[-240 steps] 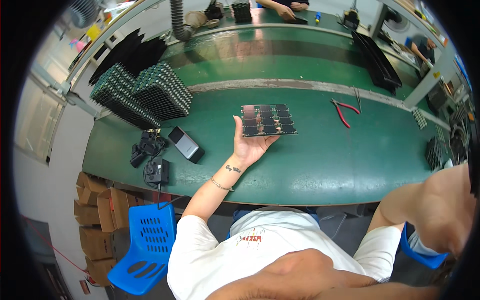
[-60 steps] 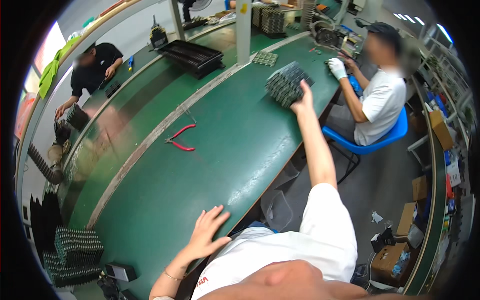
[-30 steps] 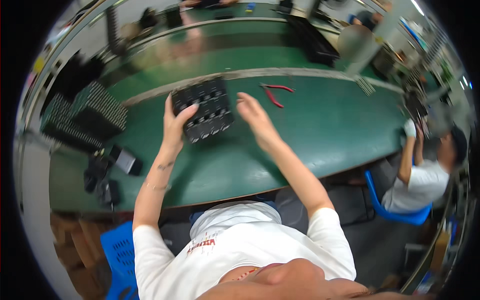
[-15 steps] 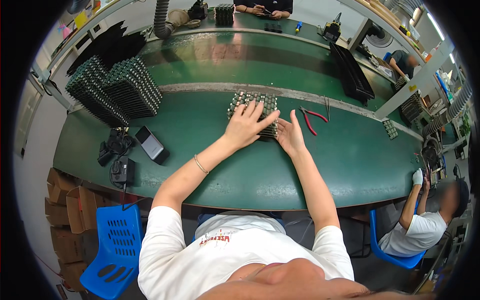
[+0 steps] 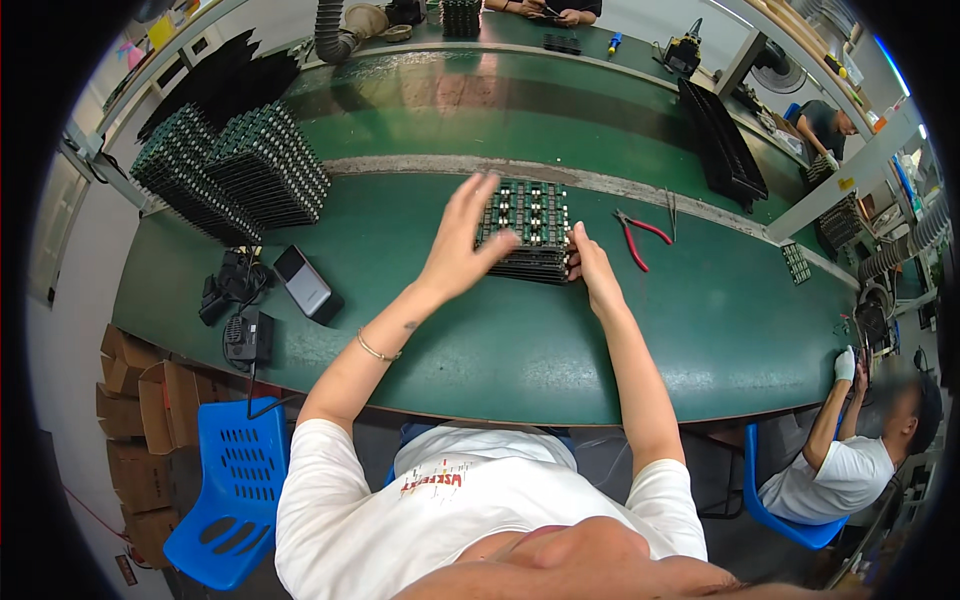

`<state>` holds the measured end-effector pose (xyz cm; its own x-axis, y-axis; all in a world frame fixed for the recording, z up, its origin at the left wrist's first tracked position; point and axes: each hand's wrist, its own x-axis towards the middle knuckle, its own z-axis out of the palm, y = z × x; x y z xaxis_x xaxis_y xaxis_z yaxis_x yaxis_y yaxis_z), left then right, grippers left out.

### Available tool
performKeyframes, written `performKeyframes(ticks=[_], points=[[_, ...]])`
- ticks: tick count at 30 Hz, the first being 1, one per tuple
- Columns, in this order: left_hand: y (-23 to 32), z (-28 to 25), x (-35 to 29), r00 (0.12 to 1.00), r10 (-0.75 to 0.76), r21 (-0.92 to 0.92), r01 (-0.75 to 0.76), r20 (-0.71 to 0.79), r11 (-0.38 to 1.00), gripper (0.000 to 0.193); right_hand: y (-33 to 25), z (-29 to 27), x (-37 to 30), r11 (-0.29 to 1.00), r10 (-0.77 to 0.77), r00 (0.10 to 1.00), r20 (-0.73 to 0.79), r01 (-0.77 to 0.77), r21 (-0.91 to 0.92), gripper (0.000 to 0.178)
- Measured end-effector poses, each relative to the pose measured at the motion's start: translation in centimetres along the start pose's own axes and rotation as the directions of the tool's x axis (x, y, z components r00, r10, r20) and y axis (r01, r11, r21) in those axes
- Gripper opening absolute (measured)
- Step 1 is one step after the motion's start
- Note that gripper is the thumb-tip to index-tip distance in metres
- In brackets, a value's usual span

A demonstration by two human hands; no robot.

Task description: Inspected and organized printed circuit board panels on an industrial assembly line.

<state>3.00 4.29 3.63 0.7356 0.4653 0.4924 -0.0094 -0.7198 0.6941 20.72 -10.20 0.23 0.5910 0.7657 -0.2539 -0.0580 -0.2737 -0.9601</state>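
A stack of green circuit boards (image 5: 533, 215) stands on the green table in front of me, its top board in full view. My left hand (image 5: 460, 243) is at the stack's left side, fingers spread and slightly blurred, the thumb reaching over the near left corner. I cannot tell whether it touches the boards. Against the right side rests my right hand (image 5: 597, 272), its thumb up and the fingertips by the board edges; it does not grip the stack. Red-handled pliers (image 5: 640, 240) and tweezers (image 5: 672, 215) lie to the right.
Two tall stacks of boards (image 5: 265, 165) stand at the left. Nearer are a grey-black box-shaped device (image 5: 302, 283) and a black adapter (image 5: 248, 338) with cables. A long black tray (image 5: 722, 145) and a single board (image 5: 796, 263) lie at right. Co-workers sit across and at right.
My left hand has lifted off the top of the stack and moved to its left side, baring the top board. My right hand stays at the right side. The view has shifted slightly.
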Motion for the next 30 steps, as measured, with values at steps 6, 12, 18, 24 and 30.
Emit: performKeyframes(ticks=[6,12,18,24,30], points=[[-3.9,0.2,-0.3,0.811,-0.495,-0.733,0.536,0.310,0.419,0.088,-0.1,-0.1,-0.1,0.997,0.042,0.999,-0.015,-0.042,-0.059,0.064],[-2.6,1.8,-0.6,0.856,-0.393,-0.790,0.484,0.337,0.377,0.093,0.4,0.5,-1.0,0.963,-0.268,0.956,-0.121,0.268,-0.018,0.070],[-0.7,2.8,-0.6,0.844,-0.433,-0.805,0.480,0.316,0.348,0.092,-0.1,2.8,-2.0,0.937,-0.196,0.980,-0.029,0.196,0.288,0.073],[0.3,3.2,-0.6,0.842,-0.463,-0.782,0.477,0.276,0.401,0.091,0.2,2.4,-1.0,0.925,-0.229,0.973,0.041,0.204,0.319,0.074],[0.4,1.3,-0.4,0.871,-0.282,-0.764,0.490,0.403,0.420,0.088,-0.5,3.0,-2.0,0.934,-0.208,0.978,0.006,0.197,0.298,0.073]])
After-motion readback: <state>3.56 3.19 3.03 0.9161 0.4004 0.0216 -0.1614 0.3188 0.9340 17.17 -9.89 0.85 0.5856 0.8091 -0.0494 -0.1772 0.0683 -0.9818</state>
